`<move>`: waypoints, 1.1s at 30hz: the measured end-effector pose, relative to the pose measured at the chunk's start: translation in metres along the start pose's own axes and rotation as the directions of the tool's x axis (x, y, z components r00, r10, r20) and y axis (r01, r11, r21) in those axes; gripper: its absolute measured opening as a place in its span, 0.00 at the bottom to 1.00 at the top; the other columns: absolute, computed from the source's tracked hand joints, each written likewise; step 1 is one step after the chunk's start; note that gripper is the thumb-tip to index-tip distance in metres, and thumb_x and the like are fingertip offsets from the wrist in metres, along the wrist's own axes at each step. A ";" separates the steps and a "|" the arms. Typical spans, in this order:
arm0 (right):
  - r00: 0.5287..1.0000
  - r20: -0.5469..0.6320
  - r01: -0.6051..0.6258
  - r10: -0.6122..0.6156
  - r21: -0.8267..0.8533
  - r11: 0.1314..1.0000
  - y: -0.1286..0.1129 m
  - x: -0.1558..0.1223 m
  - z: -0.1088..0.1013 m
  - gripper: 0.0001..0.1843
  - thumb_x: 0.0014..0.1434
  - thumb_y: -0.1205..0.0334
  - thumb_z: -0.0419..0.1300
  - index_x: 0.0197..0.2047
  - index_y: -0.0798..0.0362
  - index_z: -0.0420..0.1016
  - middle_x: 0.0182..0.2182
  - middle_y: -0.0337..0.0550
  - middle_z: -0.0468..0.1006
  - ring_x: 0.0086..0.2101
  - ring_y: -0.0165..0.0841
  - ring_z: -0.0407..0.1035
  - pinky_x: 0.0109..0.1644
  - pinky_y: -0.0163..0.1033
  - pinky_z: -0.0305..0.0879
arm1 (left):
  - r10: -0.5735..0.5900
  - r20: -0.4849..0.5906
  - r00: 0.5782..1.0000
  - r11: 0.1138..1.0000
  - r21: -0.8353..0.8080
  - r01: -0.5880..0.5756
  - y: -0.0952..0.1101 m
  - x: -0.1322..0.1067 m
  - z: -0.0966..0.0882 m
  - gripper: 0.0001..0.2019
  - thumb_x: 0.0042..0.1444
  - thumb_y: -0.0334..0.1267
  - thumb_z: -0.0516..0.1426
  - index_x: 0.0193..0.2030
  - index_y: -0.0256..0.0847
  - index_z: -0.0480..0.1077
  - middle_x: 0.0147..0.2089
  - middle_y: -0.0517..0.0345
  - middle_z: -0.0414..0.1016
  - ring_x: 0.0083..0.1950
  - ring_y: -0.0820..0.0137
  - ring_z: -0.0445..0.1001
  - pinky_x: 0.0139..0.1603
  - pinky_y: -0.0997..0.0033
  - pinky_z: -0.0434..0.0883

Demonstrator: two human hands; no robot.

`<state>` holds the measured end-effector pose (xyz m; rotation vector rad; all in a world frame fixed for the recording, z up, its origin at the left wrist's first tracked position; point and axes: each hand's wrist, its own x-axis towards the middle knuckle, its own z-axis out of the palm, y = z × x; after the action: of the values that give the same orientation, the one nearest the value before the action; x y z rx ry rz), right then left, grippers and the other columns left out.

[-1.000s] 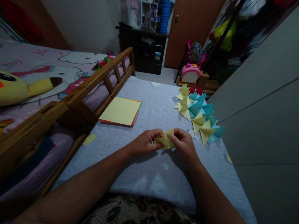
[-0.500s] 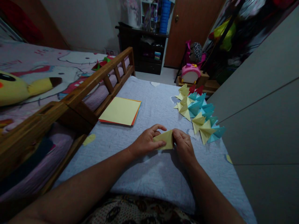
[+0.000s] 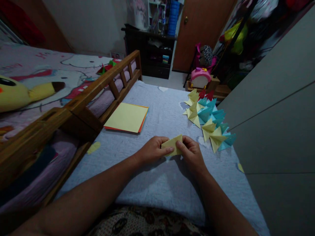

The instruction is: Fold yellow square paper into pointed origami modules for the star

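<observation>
A small folded yellow paper piece (image 3: 172, 145) lies between both hands on the pale blue mattress (image 3: 159, 108). My left hand (image 3: 152, 151) pinches its left side with thumb and fingers. My right hand (image 3: 193, 154) grips its right edge, thumb on top. A square stack of coloured paper (image 3: 127, 117), yellow sheet uppermost, lies ahead to the left. To the right, a row of folded yellow and blue paper shapes (image 3: 209, 119) runs along the mattress edge.
A wooden bed rail (image 3: 98, 88) borders the mattress on the left, with a yellow plush toy (image 3: 22, 93) on the bed beyond. A grey wardrobe (image 3: 278, 108) stands close on the right. A dark shelf unit (image 3: 152, 52), a door and a pink toy (image 3: 200, 77) are at the back.
The yellow piece was flattened under both hands, then both hands closed in on it again and pinch its edges. The hands stayed in the same spot.
</observation>
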<state>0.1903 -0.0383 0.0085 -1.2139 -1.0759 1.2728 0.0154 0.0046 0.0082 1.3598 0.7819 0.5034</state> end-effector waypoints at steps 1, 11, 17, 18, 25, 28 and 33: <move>1.000 0.000 0.001 -0.001 -0.007 1.000 0.001 0.001 0.001 0.16 0.52 0.48 0.68 0.31 0.52 0.75 0.25 0.37 0.75 0.26 0.30 0.66 0.31 0.34 0.63 | 0.008 -0.014 1.000 1.000 0.015 -0.008 -0.001 0.000 0.000 0.15 0.53 0.49 0.61 0.33 0.36 0.70 0.26 0.63 0.64 0.25 0.76 0.59 0.26 0.74 0.55; 0.999 0.039 0.005 -0.001 -0.095 0.995 0.002 0.003 -0.003 0.16 0.53 0.49 0.68 0.27 0.54 0.73 0.21 0.36 0.71 0.23 0.27 0.62 0.27 0.33 0.58 | 0.044 -0.020 0.999 0.986 0.161 -0.041 -0.003 0.000 0.004 0.07 0.50 0.39 0.59 0.29 0.37 0.70 0.25 0.63 0.65 0.25 0.76 0.60 0.25 0.75 0.56; 1.000 -0.029 0.005 -0.008 -0.083 0.997 -0.003 0.000 -0.003 0.22 0.59 0.44 0.61 0.24 0.53 0.68 0.19 0.33 0.63 0.21 0.25 0.55 0.23 0.32 0.52 | 0.003 0.015 1.000 0.994 0.111 -0.005 -0.003 0.001 0.001 0.10 0.50 0.43 0.61 0.28 0.37 0.69 0.24 0.63 0.64 0.24 0.76 0.60 0.24 0.75 0.55; 0.999 -0.043 0.004 -0.008 -0.087 0.996 -0.004 0.000 -0.002 0.23 0.59 0.43 0.61 0.24 0.53 0.67 0.19 0.32 0.62 0.21 0.25 0.55 0.23 0.32 0.52 | 0.000 0.032 0.999 0.996 0.093 -0.003 -0.003 0.001 0.001 0.11 0.50 0.44 0.61 0.28 0.37 0.70 0.24 0.63 0.64 0.24 0.76 0.59 0.24 0.75 0.55; 0.999 0.002 -0.033 0.033 -0.026 0.999 -0.001 0.006 -0.001 0.19 0.50 0.46 0.70 0.35 0.53 0.74 0.27 0.37 0.75 0.27 0.30 0.67 0.31 0.34 0.64 | 0.014 -0.068 0.998 0.999 -0.028 -0.016 -0.002 0.002 0.000 0.16 0.55 0.50 0.61 0.36 0.36 0.73 0.26 0.61 0.67 0.24 0.76 0.62 0.24 0.76 0.60; 0.994 0.079 -0.063 0.074 -0.136 0.989 0.001 0.007 -0.002 0.19 0.49 0.49 0.71 0.38 0.54 0.78 0.29 0.40 0.78 0.29 0.33 0.69 0.33 0.36 0.65 | 0.007 -0.129 0.992 0.996 -0.085 -0.018 -0.002 0.004 0.001 0.18 0.54 0.51 0.62 0.39 0.35 0.74 0.26 0.62 0.67 0.23 0.76 0.64 0.24 0.75 0.64; 0.990 0.127 -0.046 0.064 -0.138 0.989 0.004 0.005 -0.003 0.18 0.53 0.48 0.68 0.37 0.56 0.81 0.28 0.42 0.79 0.27 0.31 0.68 0.32 0.36 0.62 | 0.050 -0.127 0.991 0.995 -0.080 -0.061 -0.001 0.004 0.000 0.19 0.56 0.54 0.60 0.33 0.36 0.72 0.25 0.63 0.66 0.23 0.76 0.62 0.24 0.76 0.61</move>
<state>0.1935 -0.0340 0.0037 -1.2827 -1.2487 1.3553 0.0176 0.0074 0.0061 1.2838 0.8175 0.6637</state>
